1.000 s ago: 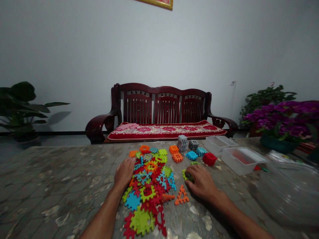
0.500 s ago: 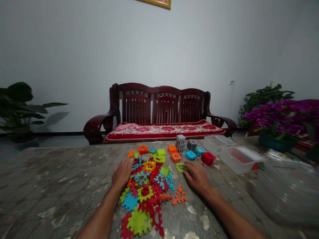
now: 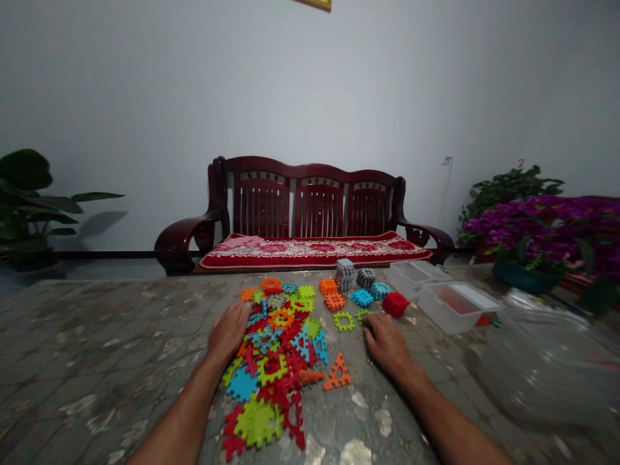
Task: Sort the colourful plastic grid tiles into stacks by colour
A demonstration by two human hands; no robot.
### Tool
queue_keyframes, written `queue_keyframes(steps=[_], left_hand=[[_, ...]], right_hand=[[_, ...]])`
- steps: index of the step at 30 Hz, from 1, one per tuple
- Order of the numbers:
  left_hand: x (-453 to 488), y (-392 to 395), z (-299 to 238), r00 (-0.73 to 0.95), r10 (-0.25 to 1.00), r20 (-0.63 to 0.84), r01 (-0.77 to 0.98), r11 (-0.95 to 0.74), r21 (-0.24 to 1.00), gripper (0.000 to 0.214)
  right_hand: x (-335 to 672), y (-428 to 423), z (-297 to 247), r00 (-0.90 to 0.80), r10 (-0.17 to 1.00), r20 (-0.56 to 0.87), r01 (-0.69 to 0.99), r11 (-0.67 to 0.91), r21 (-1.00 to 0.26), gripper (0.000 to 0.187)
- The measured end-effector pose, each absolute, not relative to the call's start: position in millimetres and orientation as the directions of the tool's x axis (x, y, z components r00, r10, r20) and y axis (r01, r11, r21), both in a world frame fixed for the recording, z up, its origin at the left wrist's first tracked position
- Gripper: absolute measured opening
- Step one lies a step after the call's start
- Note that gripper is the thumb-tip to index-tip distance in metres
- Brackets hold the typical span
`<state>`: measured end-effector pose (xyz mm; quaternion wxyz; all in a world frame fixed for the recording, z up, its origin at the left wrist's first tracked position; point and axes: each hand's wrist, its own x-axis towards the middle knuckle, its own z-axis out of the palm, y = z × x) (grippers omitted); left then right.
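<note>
My left hand (image 3: 229, 330) lies against the left side of a heap of plastic interlocking pieces, palm down, its fingers stretched along the heap and holding nothing that I can see. The heap has red, orange, blue and lime toothed pieces, with a large lime piece (image 3: 259, 421) at the near end. My right hand (image 3: 387, 341) has its fingertips closed on a small green piece (image 3: 361, 316), partly hidden by them. Just left of that lies a lime square frame piece (image 3: 343, 314). An orange triangle piece (image 3: 345, 381) lies nearer to me, right of the heap.
Beyond my right hand stand stacks of pieces: orange (image 3: 334, 302), grey (image 3: 345, 276), dark grey (image 3: 366, 278), blue (image 3: 361, 298) and red (image 3: 396, 304). Clear plastic boxes (image 3: 448, 323) and a larger clear container (image 3: 547, 381) stand right. Purple flowers (image 3: 542, 223) are behind.
My right hand has shifted right, bringing the small green piece away from the lime square frame, which now lies free. My left hand stays by the heap. The view has turned slightly.
</note>
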<state>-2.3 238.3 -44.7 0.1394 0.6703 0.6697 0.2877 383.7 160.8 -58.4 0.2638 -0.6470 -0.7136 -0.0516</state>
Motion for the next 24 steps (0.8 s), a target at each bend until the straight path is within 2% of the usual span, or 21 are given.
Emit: queue_keyframes(steps=[9,15,18,21,24], left_hand=[[-8.9,238.9,-48.0,-0.171,0.943,0.284,0.699,-0.087,0.709,0.056],[-9.3,233.1,-44.8,-0.251,0.916,0.312,0.605,-0.103,0.789,0.05],[-11.0,229.8,-42.2,-0.266,0.916,0.299,0.596,-0.088,0.798,0.047],[-18.9,225.7,-41.0,-0.231,0.929,0.287,0.601,-0.096,0.794,0.047],[-33.5,220.8,-44.1,-0.182,0.944,0.277,0.659,-0.092,0.746,0.048]], right_hand=[[384.7,159.1,-55.3,-0.073,0.783,0.618,0.926,0.284,-0.25,0.025],[383.1,158.6,-56.5,-0.065,0.75,0.658,0.912,0.312,-0.265,0.027],[386.5,160.8,-58.2,-0.006,0.742,0.671,0.893,0.306,-0.331,0.027],[392.6,164.9,-59.7,0.125,0.732,0.669,0.846,0.274,-0.458,0.026],[396.5,167.0,-59.5,0.184,0.736,0.652,0.783,0.292,-0.55,0.024]])
